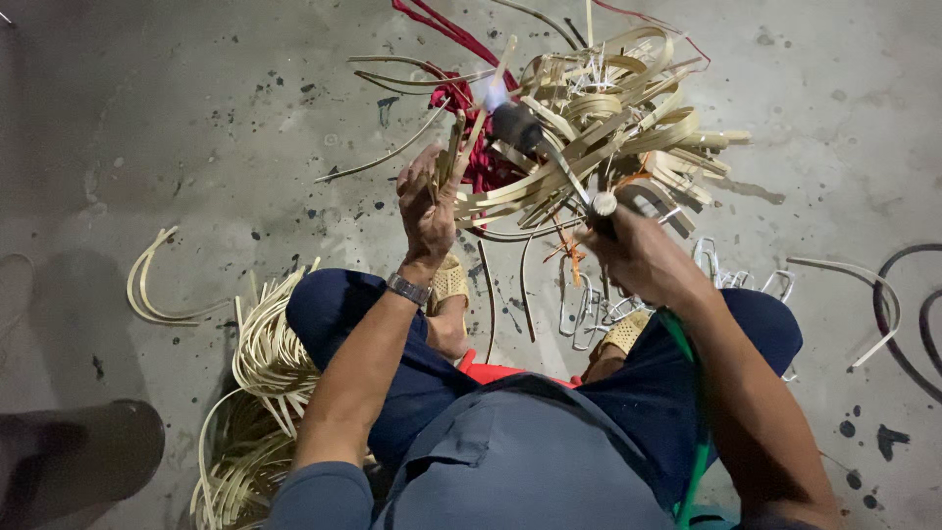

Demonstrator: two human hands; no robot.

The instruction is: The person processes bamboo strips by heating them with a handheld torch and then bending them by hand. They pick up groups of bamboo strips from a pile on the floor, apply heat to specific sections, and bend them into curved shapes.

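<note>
Above the floor point(177, 128), left hand point(427, 211) grips upright cane strips point(459, 147) while right hand point(628, 257) clasps a torch point(530, 137), its flame point(494, 93) touching the strips, cane pile point(628, 118) just beyond.

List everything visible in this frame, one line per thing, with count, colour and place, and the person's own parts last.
bent cane strips pile: many, pale yellow, on floor ahead of the knees
cane strip: one, pale yellow, gripped upright in the left hand
gas torch: one, dark head with a small flame, held in the right hand
red cord: one, red, under the pile, trailing to the top
cane strips bundle: many, pale, on floor at left
metal wire clips: several, silver, floor between the feet
green hose: one, green, along the right arm
dark hoses: two, black, right edge
concrete floor: grey, stained
wristwatch: one, silver, left wrist
left hand: holding the strip
right hand: holding the torch
</note>
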